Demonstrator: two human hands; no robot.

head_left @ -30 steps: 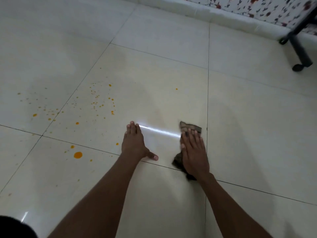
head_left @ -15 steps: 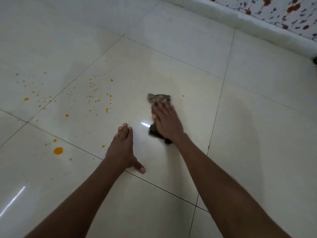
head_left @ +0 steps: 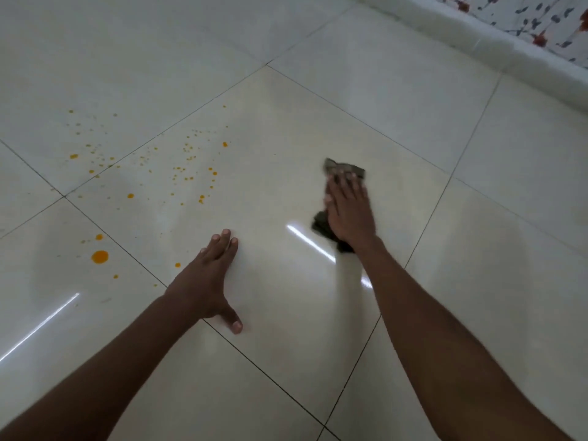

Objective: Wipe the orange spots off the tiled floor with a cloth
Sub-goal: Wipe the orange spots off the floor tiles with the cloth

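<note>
Under right hand: cloth (seemingly crumpled).

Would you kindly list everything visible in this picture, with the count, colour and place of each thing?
orange spots: many small, orange, scattered left of centre
large orange spot: one, orange, lower left tile
cloth: one, dark grey-brown, right of centre, under the right palm
tiled floor: large glossy cream tiles, thin dark joints
ledge: one, white, top right edge
patterned fabric: one, white with red and grey marks, top right corner
left hand: flat on the floor, empty
right hand: flat, pressing the cloth down
</note>
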